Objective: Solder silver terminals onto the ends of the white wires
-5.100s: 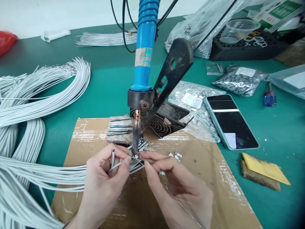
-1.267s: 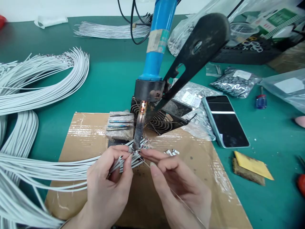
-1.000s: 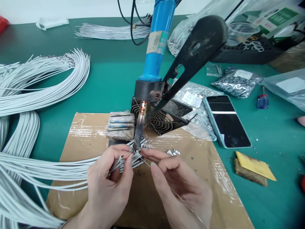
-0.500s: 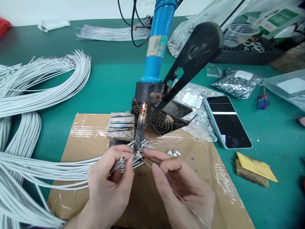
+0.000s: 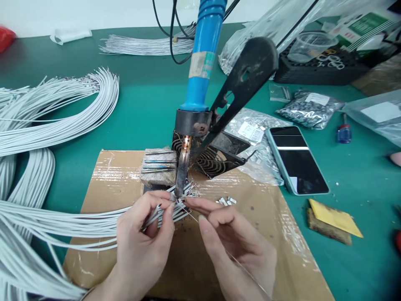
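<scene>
A blue-handled soldering iron [image 5: 200, 88] stands tilted, tip down, clamped in a black metal holder [image 5: 241, 79]. Just under its tip, my left hand [image 5: 142, 238] is closed in a pinch on a white cable end; the exact joint is small and partly hidden by the fingertips. My right hand [image 5: 241, 242] holds a thin solder wire [image 5: 246, 271] between thumb and fingers, its far end reaching the iron's tip, while the index finger extends close to it. White cables [image 5: 90, 221] run from the left beneath my left hand, their ends fanned out below the iron.
A cardboard sheet [image 5: 119, 167] covers the green table. Near the iron are a block with metal rods [image 5: 158, 167], a black fan [image 5: 211, 161] and small white connectors [image 5: 226, 201]. To the right lie a phone [image 5: 299, 161], a yellow sponge [image 5: 335, 217] and bagged parts [image 5: 310, 108].
The view has shifted slightly, so the iron and holder appear a little further left. Both hands keep their grip, with the solder wire still at the tip.
</scene>
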The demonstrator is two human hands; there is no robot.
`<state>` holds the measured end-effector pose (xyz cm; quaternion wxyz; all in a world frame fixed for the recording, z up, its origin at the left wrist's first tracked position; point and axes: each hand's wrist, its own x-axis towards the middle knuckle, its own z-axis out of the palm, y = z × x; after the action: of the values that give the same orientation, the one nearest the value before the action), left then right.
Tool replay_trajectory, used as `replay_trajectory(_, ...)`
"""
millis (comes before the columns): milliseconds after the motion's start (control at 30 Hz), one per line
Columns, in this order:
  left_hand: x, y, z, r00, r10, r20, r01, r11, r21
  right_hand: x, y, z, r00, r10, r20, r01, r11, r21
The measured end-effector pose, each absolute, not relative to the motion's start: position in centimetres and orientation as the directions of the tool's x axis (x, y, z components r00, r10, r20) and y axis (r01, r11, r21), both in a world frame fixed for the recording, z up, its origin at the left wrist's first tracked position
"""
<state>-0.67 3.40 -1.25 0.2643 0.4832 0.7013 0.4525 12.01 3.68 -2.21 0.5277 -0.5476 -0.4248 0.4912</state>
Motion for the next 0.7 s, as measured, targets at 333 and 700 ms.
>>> replay_trajectory(333, -0.9, 3.5, -1.3, -0.391, 0.918, -0.058, 0.275, 0.177, 0.945, 12.1, 3.6, -2.3, 0.121, 0.989, -0.087, -0.053, -0.082, -0.995)
replay_trajectory(700, -2.3, 2.2, -1.2, -0.245, 0.936, -0.253, -0.071, 0.243, 0.967, 17.9, 3.3, -5.8, 0.43, 0.903, 0.0, -0.062, 0.03, -0.998)
